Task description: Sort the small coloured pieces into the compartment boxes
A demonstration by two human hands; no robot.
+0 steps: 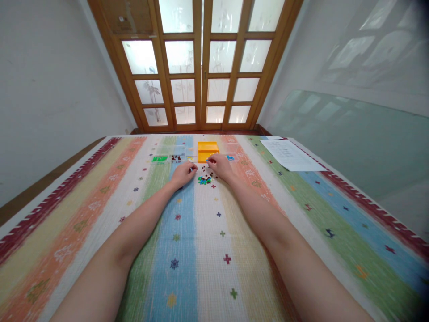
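Note:
Both my arms stretch far out over a striped cloth. My left hand lies curled, fingers pinched together beside a small pile of tiny coloured pieces; what it pinches is too small to name. My right hand is also curled, its fingertips pinched just in front of an orange box. A clear sorting tray behind the hands holds green pieces, dark red pieces and blue pieces in separate compartments.
A white printed sheet lies at the cloth's far right. Behind the table stand wooden doors with frosted panes. A plain wall runs on the left and a glass-panelled wall on the right.

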